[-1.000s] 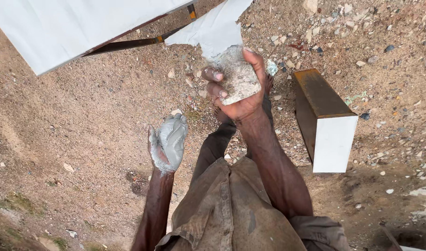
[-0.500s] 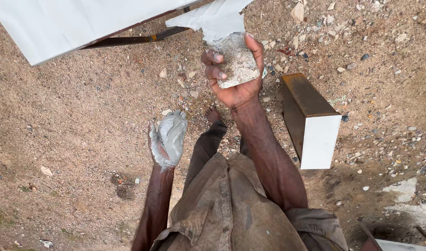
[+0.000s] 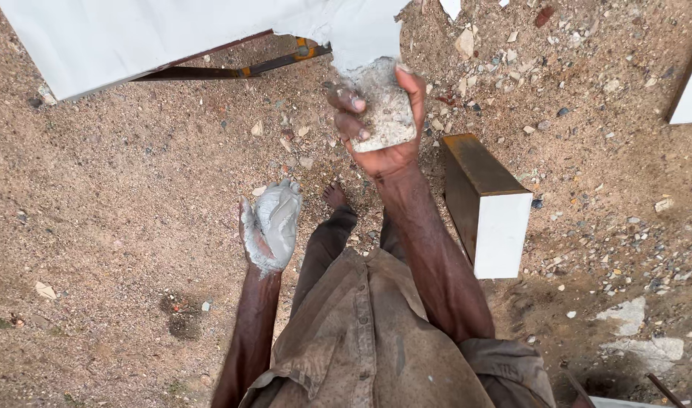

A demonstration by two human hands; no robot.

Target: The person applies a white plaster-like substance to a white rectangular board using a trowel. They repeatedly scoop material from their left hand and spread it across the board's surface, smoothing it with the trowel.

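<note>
- Ground (image 3: pixel 104 227): bare sandy gravel with stone chips scattered at right.
- Panel (image 3: pixel 134 38): big white sheet at far left; its broken edge ends just beyond the right hand. A rusty bar (image 3: pixel 232 72) lies under it.
- Block (image 3: pixel 488 204): box with brown sides and a white end, right of the right arm, apart from it.
- Right hand (image 3: pixel 380 125): raised, fingers closed round the chunk (image 3: pixel 385 109).
- Chunk: grey-white and rough. Judged stiff, fairly heavy, crumbly at the edges; best held across the broad faces.
- Left hand (image 3: pixel 270 223): open, empty, palm coated in grey paste, low and left of the chunk.
- Versus 0.5 s ago: chunk and grip unchanged; the panel edge sits closer over the chunk.
</note>
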